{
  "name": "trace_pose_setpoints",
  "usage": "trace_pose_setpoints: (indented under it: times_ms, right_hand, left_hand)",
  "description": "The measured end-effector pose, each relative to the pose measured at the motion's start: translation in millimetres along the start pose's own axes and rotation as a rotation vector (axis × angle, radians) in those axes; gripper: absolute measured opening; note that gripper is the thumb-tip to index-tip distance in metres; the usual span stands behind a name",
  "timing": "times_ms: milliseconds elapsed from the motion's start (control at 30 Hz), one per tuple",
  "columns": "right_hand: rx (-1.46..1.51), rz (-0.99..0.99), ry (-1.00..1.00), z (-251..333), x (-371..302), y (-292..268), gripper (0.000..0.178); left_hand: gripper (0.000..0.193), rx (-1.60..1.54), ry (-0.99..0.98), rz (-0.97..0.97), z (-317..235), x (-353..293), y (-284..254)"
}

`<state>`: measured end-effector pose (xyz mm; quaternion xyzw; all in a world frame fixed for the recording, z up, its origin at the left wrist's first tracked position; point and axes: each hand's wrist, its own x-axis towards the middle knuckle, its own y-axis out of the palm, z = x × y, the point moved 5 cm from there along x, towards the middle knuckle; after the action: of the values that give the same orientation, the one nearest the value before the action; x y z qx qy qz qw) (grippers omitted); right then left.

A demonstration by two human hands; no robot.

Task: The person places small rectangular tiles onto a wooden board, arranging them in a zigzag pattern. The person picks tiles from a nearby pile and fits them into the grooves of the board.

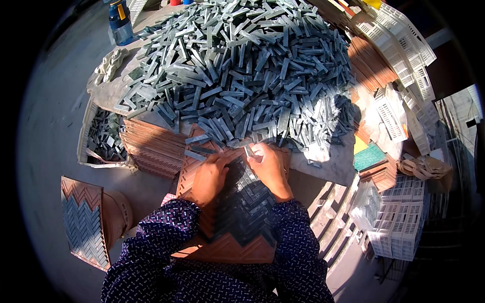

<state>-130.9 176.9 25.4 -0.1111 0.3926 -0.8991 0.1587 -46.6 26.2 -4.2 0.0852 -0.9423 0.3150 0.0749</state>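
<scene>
Strips of grey-green stone [247, 199] lie in herringbone rows in a grooved brown tray [252, 252] directly in front of the person. The right hand [271, 165], over the tray's far right part, has its grip pinched on a small pale strip [248, 150]. The left hand [206, 178] is over the tray's left side, fingers curled near a loose strip [194, 155]; whether its grip holds anything, I cannot tell. Beyond both hands, a large heap of loose strips [237, 70] spreads across the desk [331, 166]. On the left are a stack of brown trays [151, 146] and a white crate [82, 136] of fragments; nearer, another partly filled tray [83, 222] rests on or against a tan drum [118, 212]. White perforated crates [396, 237] stand at right.
</scene>
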Motion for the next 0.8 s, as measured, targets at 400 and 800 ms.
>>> trace_pose_setpoints:
  times_ms: [400, 800]
  right_hand:
    - [-0.199, 0.238, -0.045, 15, 12, 8, 0.026]
    - [-0.084, 0.256, -0.220, 14, 16, 2, 0.021]
  left_hand:
    - [0.034, 0.024, 0.009, -0.036, 2, 0, 3]
    - [0.035, 0.050, 0.011, -0.054, 2, -4, 2]
